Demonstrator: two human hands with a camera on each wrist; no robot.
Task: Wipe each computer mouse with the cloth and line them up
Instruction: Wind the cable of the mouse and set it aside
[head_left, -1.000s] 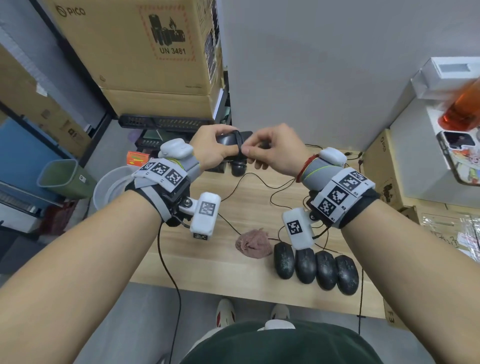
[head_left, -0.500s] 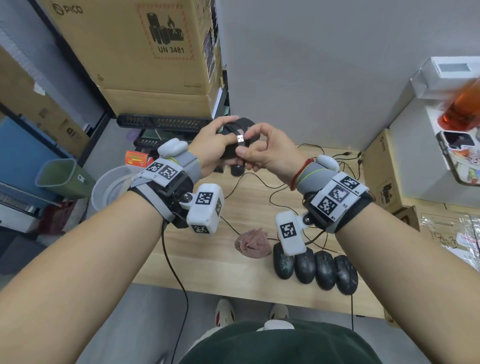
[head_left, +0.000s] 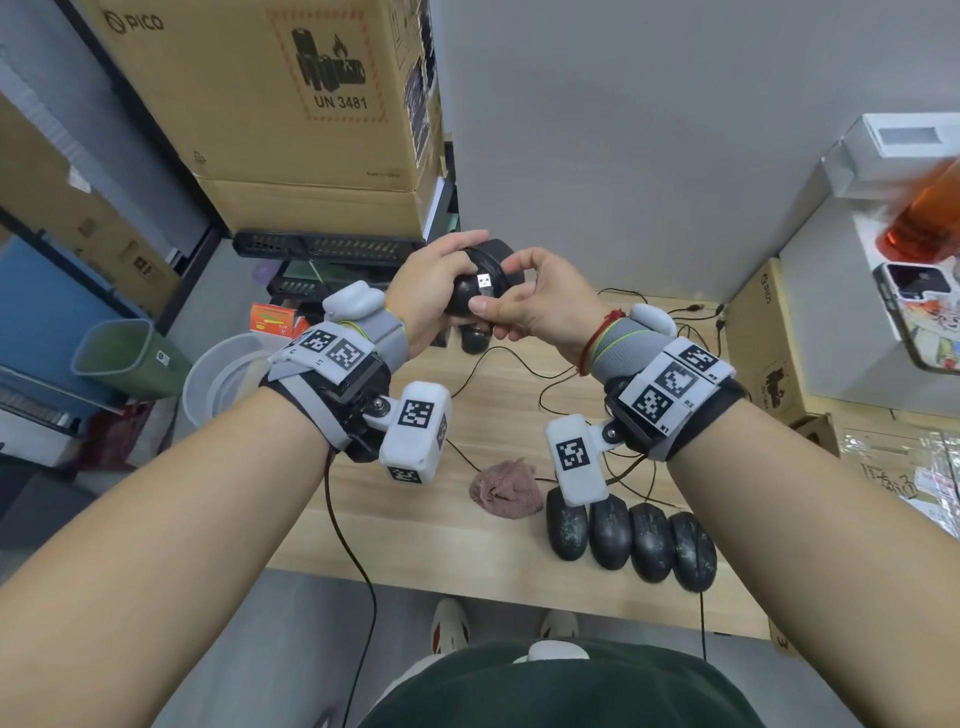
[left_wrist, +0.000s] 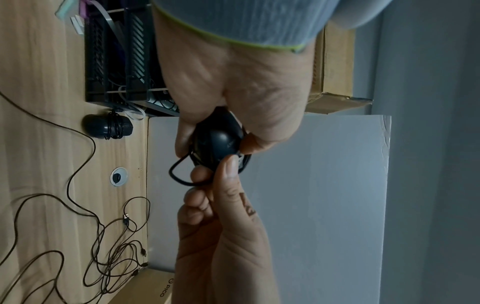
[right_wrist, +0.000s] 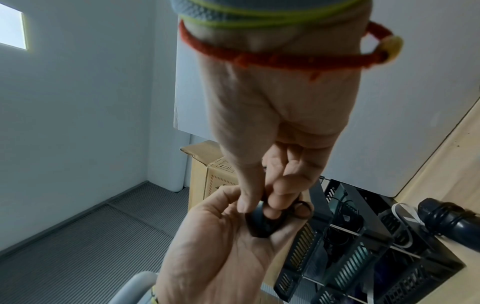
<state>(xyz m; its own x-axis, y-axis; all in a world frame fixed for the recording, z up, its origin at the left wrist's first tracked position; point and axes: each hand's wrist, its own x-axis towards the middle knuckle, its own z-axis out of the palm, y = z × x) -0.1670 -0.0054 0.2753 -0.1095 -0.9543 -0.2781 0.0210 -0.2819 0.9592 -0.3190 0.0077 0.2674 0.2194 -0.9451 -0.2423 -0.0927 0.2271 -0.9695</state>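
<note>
My left hand (head_left: 423, 296) grips a black mouse (head_left: 464, 299) with its cable wound round it, held up above the back of the wooden table (head_left: 405, 525). My right hand (head_left: 519, 304) pinches the cable's end, and the USB plug (head_left: 484, 283) shows at its fingertips. In the left wrist view a cable loop (left_wrist: 179, 174) hangs off the mouse (left_wrist: 218, 142). A second wrapped mouse (head_left: 475, 340) lies on the table below the hands. The pink cloth (head_left: 506, 491) lies crumpled beside a row of several black mice (head_left: 631, 540) near the front edge.
Loose cables (head_left: 571, 379) sprawl over the table's right half. A black mesh organiser (head_left: 332, 249) and stacked cardboard boxes (head_left: 291, 104) stand at the back left. A white bucket (head_left: 218, 374) and a green bin (head_left: 124, 353) sit on the floor to the left.
The USB plug has come free of the winding and now shows between my right fingers. The mouse has turned a little in my left hand.
</note>
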